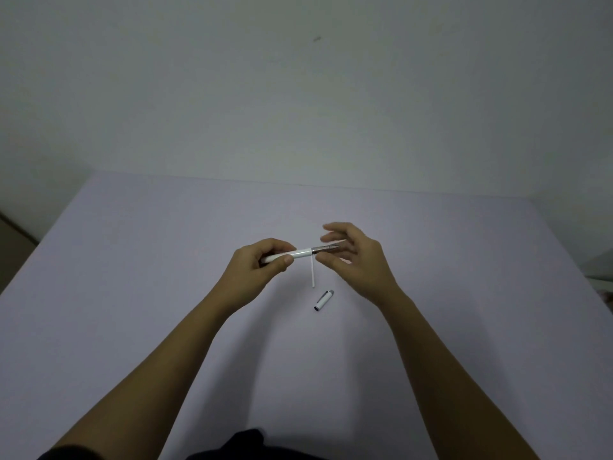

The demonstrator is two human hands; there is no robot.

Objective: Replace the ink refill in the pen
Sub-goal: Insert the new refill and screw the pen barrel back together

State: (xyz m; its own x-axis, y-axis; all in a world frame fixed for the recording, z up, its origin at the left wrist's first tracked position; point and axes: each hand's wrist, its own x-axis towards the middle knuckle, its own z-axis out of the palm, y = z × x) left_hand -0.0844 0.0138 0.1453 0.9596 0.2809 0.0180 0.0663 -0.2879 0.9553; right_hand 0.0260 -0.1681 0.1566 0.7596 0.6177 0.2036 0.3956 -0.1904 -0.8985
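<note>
My left hand point(262, 265) grips the white pen point(300, 254) barrel over the table point(132, 260) – metal tip at 3 o'clock, w/ right hand point(355, 257) fingers loosely spread around it. Refill point(312, 273) lies just below; cap point(324, 300) at 6 o'clock.

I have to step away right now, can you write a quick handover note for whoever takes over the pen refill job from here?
Left hand: closed around the white pen, held level above the table.
Right hand: open, fingers around the pen's metal tip end; grip unclear.
Loose refill: lying on the table just below the pen.
Cap: off, lying on the table nearer the person.
Done: pen uncapped.
Unclear: whether the loose refill is old or new.
Left: confirm new refill is in, close the pen, recap.
</note>
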